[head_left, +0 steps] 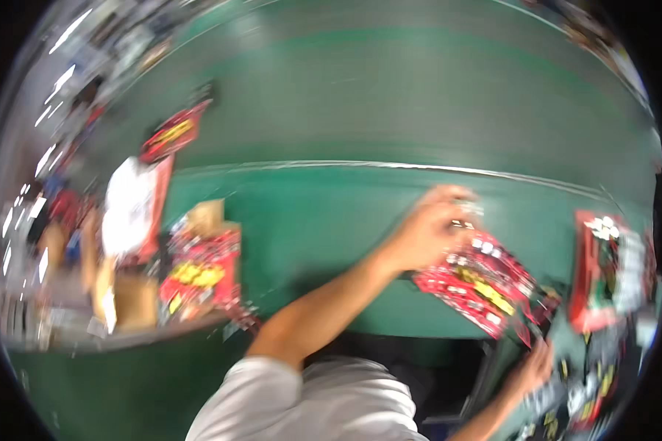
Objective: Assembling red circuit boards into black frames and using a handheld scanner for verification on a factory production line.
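Red-and-yellow pkg (478,283) is slanting from upper L to lower R between both hands, over the R part of the green worktop (309,213); blur is hiding whether it is resting on the surface. L hand (435,231) is reaching across from lower L and overlapping the pkg's upper L end, fingers curling; cannot tell if they are clamping it, due to motion blur. R hand (535,370) is pointing up at the pkg's lower R end, fingers lying close to it; cannot tell if they are gripping or standing apart.

Surroundings: red tray (585,316) w/ pale contents is standing R of the pkg. Assorted dark-and-yellow items (599,386) are lying at lower R, nr R hand. On the L, 2nd red-and-yellow pkg (197,275) is lying nr a cardboard box (134,303); white sheet (129,206) is showing behind. Another red pkg (175,134) is lying farther back.
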{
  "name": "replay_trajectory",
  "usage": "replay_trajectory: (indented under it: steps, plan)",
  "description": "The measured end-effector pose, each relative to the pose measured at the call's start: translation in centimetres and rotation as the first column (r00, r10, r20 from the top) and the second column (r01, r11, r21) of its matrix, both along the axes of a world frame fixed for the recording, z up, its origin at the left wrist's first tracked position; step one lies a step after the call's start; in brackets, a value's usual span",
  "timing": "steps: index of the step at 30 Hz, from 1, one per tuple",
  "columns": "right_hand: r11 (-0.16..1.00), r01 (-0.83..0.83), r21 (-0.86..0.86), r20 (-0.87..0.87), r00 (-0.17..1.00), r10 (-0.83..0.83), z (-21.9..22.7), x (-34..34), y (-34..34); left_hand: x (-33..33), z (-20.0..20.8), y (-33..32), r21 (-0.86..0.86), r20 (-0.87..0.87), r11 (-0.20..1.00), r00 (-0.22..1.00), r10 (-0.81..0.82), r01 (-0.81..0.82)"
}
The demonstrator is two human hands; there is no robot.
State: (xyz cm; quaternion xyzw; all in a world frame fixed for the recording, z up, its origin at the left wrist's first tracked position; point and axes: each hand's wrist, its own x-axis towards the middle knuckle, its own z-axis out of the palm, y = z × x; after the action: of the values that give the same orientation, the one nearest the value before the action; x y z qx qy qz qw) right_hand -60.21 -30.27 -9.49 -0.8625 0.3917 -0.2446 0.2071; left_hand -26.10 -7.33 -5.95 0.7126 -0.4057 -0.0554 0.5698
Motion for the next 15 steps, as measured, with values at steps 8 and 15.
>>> replay_trajectory:
  steps: [8, 15]
  plan:
    - [0.869, -0.084, 0.487, 0.41, 0.901, -0.143, 3.0, 4.4, 6.2, -0.6, 0.7, 4.1, 0.052, -0.324, 0.998, 0.945, 0.039, -0.024]
    - [0.854, -0.076, 0.515, 0.446, 0.874, -0.191, 3.8, 4.8, 4.7, 1.2, 0.6, 1.7, 0.06, -0.339, 0.997, 0.94, -0.03, 0.053]
